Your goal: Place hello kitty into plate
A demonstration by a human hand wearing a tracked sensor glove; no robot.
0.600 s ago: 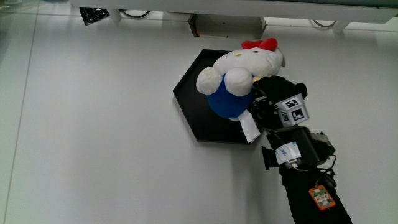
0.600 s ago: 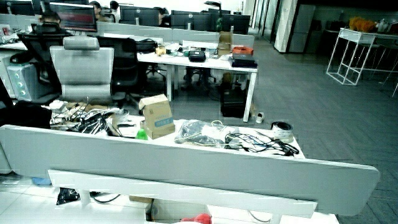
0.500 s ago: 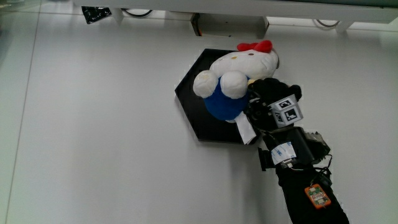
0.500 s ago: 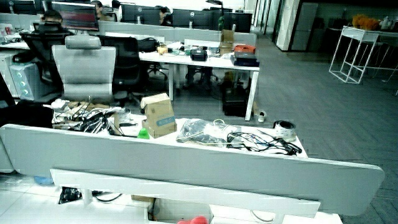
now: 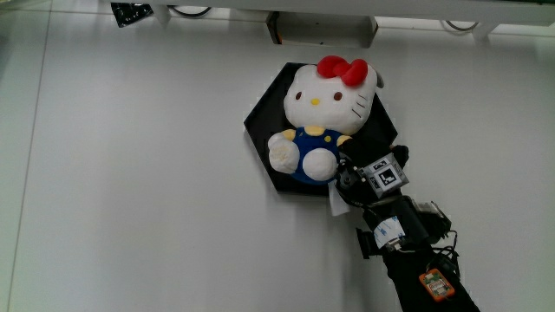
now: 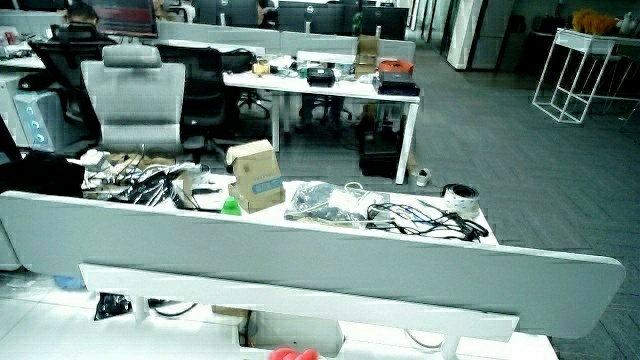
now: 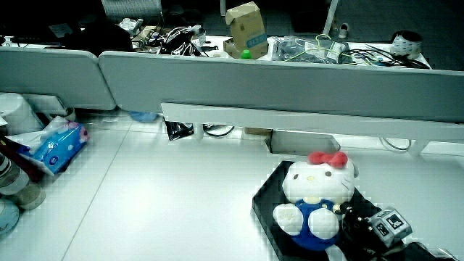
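Observation:
The Hello Kitty plush (image 5: 316, 113), white with a red bow and blue overalls, lies face up on the black hexagonal plate (image 5: 257, 121); its head is nearest the partition. The hand (image 5: 351, 172) in the black glove, with the patterned cube (image 5: 382, 174) on its back, sits at the plate's edge nearest the person. Its fingers are curled against the plush's blue body and foot. A side view shows the plush (image 7: 317, 199) seated on the plate (image 7: 262, 210) with the hand (image 7: 355, 226) touching its lower body. In a side view only the red bow (image 6: 291, 354) shows.
A low grey partition (image 7: 290, 83) runs along the table's edge, with a pale box (image 5: 321, 26) and a small black object (image 5: 130, 13) at its foot. A blue tissue pack (image 7: 58, 141) and pale containers (image 7: 16, 116) lie away from the plate at the table's edge.
The plush came down from a tilted, lifted pose and now lies face up on the plate. The hand drew a little nearer to the person.

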